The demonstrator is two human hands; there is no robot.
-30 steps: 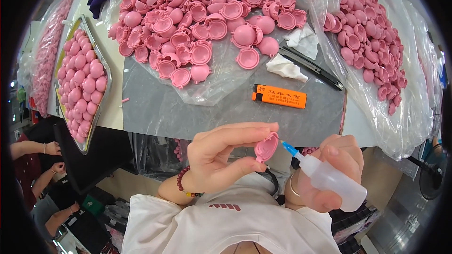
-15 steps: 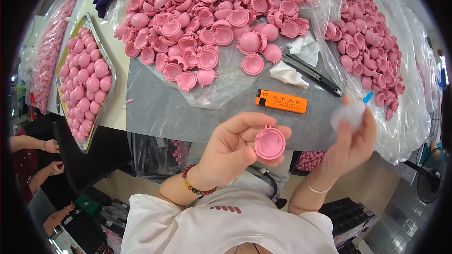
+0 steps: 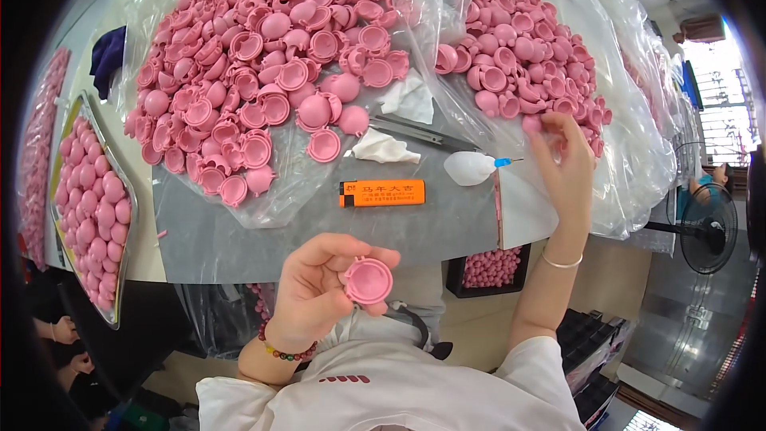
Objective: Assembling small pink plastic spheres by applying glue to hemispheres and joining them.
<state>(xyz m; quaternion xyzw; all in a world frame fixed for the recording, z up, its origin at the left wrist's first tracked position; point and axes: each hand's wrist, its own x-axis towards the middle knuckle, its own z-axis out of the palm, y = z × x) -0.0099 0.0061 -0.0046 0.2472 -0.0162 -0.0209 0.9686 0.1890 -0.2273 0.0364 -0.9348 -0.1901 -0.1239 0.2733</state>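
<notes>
My left hand (image 3: 319, 283) holds a round pink plastic half-shell (image 3: 370, 280) between thumb and fingers, its hollow side facing up and small hinge lugs on its rim. Over at the right pile, the thumb and forefinger of my right hand (image 3: 565, 144) close on a small pink shell (image 3: 532, 123) at the pile's near edge. A white squeeze bottle (image 3: 469, 168) with a blue needle tip lies on the grey mat (image 3: 263, 251), left of my right hand. Left of the bottle is an orange lighter (image 3: 382, 193).
A large heap of pink shells (image 3: 275, 26) covers plastic sheeting; another pile (image 3: 550, 64) lies on a bag at right. Crumpled white tissues (image 3: 385, 147) and a box cutter (image 3: 423, 133) lie between. A diamond-shaped tray (image 3: 120, 303) of pink balls stands left. Another person's hands (image 3: 64, 331) show far left.
My right hand has put down the white squeeze bottle and moved out to the right pile. My left hand keeps the pink half-shell. The view has swung toward the right.
</notes>
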